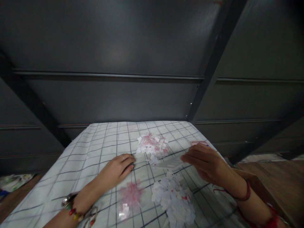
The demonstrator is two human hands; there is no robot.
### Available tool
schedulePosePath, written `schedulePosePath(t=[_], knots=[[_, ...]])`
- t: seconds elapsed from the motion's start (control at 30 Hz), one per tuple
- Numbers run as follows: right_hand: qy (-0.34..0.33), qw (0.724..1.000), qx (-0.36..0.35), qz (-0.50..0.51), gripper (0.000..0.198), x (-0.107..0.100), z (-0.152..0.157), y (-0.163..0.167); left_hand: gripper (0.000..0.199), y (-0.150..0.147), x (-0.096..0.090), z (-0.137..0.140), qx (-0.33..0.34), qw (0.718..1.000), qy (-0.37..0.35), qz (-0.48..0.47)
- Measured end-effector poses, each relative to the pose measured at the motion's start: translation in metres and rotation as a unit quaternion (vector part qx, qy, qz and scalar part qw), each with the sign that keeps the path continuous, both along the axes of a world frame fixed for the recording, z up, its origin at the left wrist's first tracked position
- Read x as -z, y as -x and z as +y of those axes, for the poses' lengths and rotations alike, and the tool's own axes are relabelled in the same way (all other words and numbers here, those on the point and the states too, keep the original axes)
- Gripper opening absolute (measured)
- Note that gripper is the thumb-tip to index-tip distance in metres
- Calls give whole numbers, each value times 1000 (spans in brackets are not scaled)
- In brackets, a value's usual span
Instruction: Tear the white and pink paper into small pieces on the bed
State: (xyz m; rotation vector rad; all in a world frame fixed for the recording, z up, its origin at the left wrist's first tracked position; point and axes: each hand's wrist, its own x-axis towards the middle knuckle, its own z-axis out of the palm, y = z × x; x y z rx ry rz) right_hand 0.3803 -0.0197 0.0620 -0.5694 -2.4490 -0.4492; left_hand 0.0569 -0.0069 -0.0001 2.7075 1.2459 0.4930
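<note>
My left hand (122, 169), wearing a ring, rests low over the checked cloth with its fingers curled together. A pale paper strip (140, 157) shows at its fingertips. My right hand (204, 161) is closed in a pinch on a thin whitish sheet (171, 162), blurred, which slants down to the left; whether it is paper or plastic I cannot tell. Between and beyond the hands lies a heap of white and pink scraps (152, 144). Nearer me is a larger heap of small white pieces (174, 199). Left of that spreads a small clear and pink pile (131, 196), apparently plastic.
A white cloth with dark grid lines (80, 158) covers the table. Dark metal panels (118, 98) stand behind it. A red-edged card (199, 143) lies by the right edge. Below on the right is a cardboard box (258, 183); a crumpled bundle (15, 183) lies at the floor's left.
</note>
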Motion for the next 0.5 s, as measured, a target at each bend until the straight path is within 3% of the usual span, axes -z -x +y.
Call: schedulePosePath(t=[0.23, 0.5], knots=[[30, 999, 4, -22, 27, -1, 0, -3, 24, 1, 4, 2, 2, 1000, -27, 10], [10, 999, 18, -25, 27, -1, 1, -3, 24, 0, 2, 2, 12, 999, -37, -6]])
